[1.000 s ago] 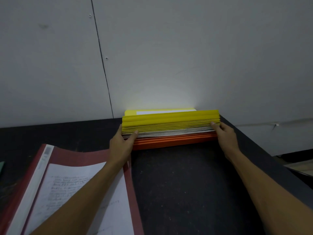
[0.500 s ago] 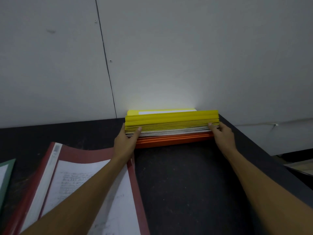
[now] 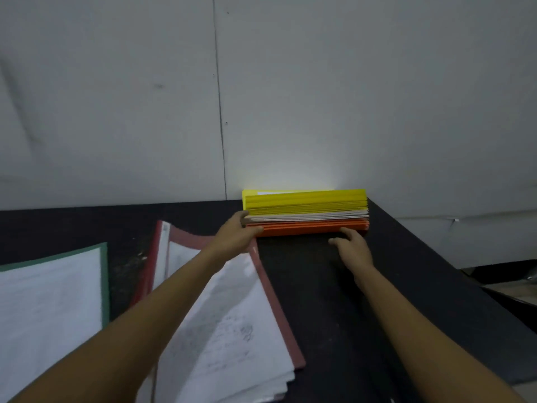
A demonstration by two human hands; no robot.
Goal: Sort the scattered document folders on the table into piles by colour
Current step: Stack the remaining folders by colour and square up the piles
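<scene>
Seen from the head, the stack of folders point(image 3: 305, 211), yellow over orange, sits on the dark bench point(image 3: 319, 309) against the wall point(image 3: 348, 112), the left hand point(image 3: 236, 232) gripping its left end, the right hand point(image 3: 353, 248) loose-fingered and holding nothing just before it, with an open red folder point(image 3: 279, 311) and a green folder point(image 3: 103, 286) to the left.

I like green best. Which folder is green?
The green folder at the far left, beside the red folder; the far stack is yellow and orange.
</scene>
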